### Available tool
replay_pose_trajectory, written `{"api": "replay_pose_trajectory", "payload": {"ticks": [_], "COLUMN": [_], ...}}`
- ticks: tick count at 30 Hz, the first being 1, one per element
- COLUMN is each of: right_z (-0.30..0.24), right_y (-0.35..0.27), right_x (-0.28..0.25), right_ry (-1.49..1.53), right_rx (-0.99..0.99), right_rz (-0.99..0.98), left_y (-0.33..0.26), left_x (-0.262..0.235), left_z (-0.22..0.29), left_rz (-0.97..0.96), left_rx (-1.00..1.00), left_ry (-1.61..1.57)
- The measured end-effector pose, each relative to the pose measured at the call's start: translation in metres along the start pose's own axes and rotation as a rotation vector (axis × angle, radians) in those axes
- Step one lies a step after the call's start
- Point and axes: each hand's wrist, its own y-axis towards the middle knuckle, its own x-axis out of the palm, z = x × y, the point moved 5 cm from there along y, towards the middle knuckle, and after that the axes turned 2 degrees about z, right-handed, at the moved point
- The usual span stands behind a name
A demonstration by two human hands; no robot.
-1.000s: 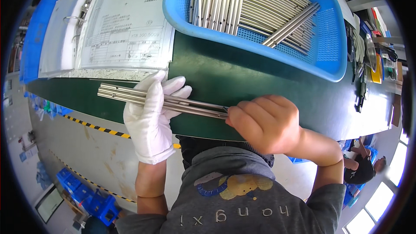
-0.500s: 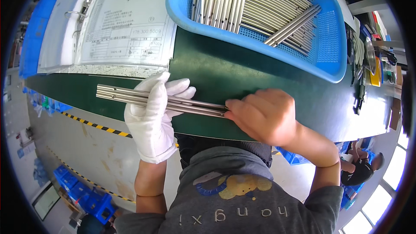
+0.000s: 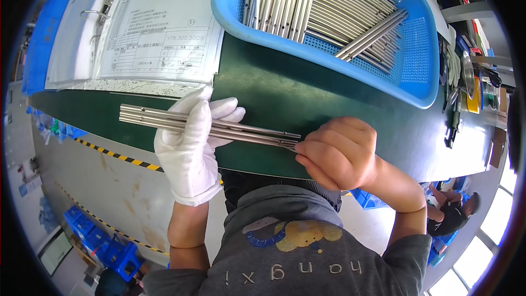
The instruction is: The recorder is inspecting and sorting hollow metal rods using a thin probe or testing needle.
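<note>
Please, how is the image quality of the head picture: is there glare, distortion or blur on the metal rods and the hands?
Head view: sharp at the centre, the white-gloved left hand and bare right hand gripping the bundle of thin steel rods show no motion blur; strong fisheye bending curves the dark green table edge and the blue plastic basket; bright streaks glint on the basket's rods; windows at lower right are overexposed; corners are black.

The bare right hand now sits a little further left along the bundle of metal rods than a second ago, closing slightly toward the white-gloved left hand. The rods themselves appear to have edged left across the green table, though the camera also shifts.
</note>
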Motion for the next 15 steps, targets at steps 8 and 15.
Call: {"api": "replay_pose_trajectory", "payload": {"ticks": [8, 15], "right_z": [-0.0013, -0.0015], "right_y": [-0.0008, 0.0001], "right_x": [0.0026, 0.0040], "right_ry": [-0.065, -0.090], "right_rx": [-0.016, -0.028], "right_rz": [-0.004, 0.006], "left_y": [0.0005, 0.0002], "left_x": [0.0008, 0.0028], "left_z": [0.0007, 0.0020], "left_rz": [0.013, 0.027], "left_rx": [0.002, 0.002], "left_ry": [-0.025, 0.016]}}
